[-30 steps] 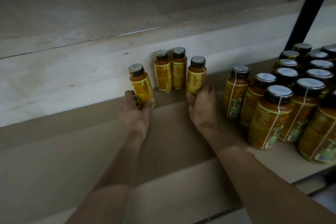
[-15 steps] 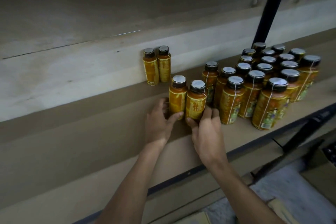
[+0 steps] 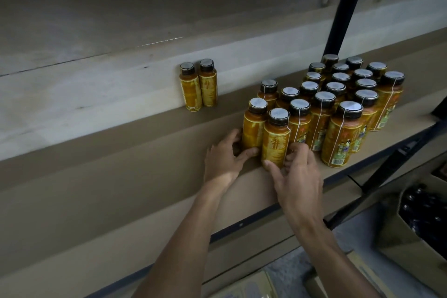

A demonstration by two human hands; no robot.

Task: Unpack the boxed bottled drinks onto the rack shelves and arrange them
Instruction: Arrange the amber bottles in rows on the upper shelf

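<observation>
Since the frame half a second back, the two held bottles have closed on the main block and now stand close against its left side. The left hand (image 3: 223, 159) grips the left bottle (image 3: 254, 126) at its base, fingers curled behind and thumb in front. The right hand (image 3: 296, 176) grips the right bottle (image 3: 277, 138) the same way. Both bottles stand upright on the shelf (image 3: 121, 176), touching each other. The block of bottles (image 3: 343, 109) lies directly right of the fingers. A pair of bottles (image 3: 198, 87) stands well apart at the left rear, against the back wall, and the left hand is nearer to it. Bare shelf extends to the left, and the front edge runs just beside the right wrist. An open box (image 3: 411, 237) sits below right.
</observation>
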